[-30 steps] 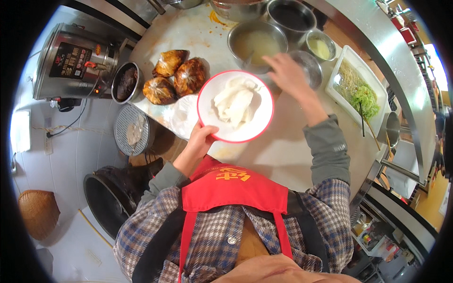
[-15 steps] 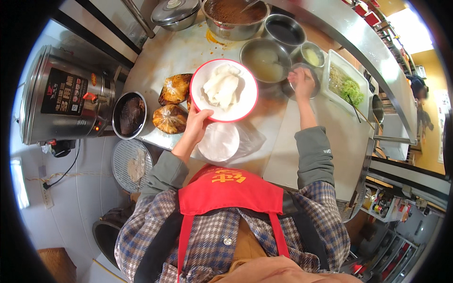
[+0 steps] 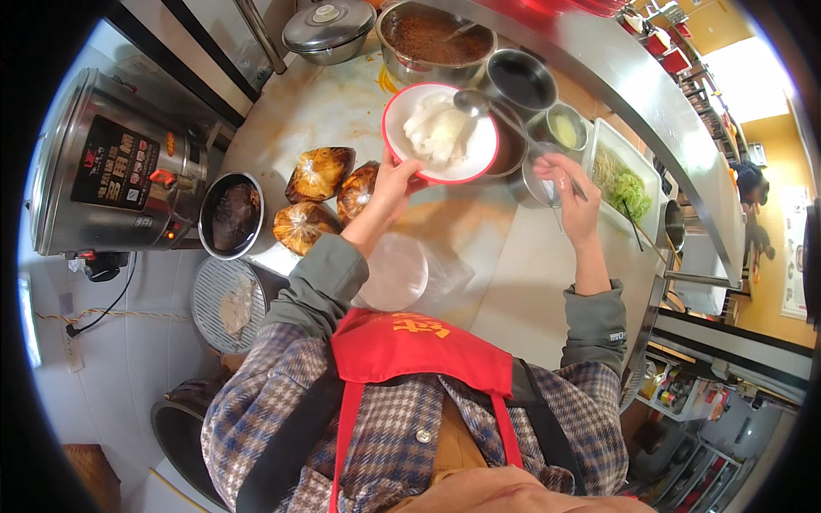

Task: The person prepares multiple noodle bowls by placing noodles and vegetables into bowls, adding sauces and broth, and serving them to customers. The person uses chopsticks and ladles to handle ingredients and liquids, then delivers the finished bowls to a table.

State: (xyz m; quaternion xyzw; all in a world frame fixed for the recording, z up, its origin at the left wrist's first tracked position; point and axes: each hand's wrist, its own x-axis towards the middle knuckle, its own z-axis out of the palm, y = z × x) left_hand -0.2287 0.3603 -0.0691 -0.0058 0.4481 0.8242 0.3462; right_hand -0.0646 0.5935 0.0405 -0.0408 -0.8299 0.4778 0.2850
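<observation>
My left hand [image 3: 395, 185] grips the near edge of a white bowl [image 3: 481, 161] with a red rim, raised above the counter. Soft white pieces, perhaps rice noodles, form a pile [image 3: 434, 128] inside it. Closed round the handle of a metal ladle [image 3: 471, 103] is my right hand [image 3: 570, 184]; the ladle's head is over the bowl's right side. What the ladle holds, if anything, I cannot make out. Beneath my right hand stands a small metal pot [image 3: 535, 186]. The bowl partly hides a larger pot [image 3: 513, 147] of liquid.
Bagged brown food [image 3: 319, 175] lies left of the bowl, beside a dark-filled metal bowl [image 3: 256, 224]. A big pot of red-brown sauce [image 3: 438, 36] and a pot of dark liquid [image 3: 520, 81] stand behind. Rightward are a white tray of greens [image 3: 629, 190] and a raised steel shelf [image 3: 633, 81].
The bowl has moved right and away from me, in my left hand. My right hand has come up from over the small pot, and the ladle now shows above the bowl.
</observation>
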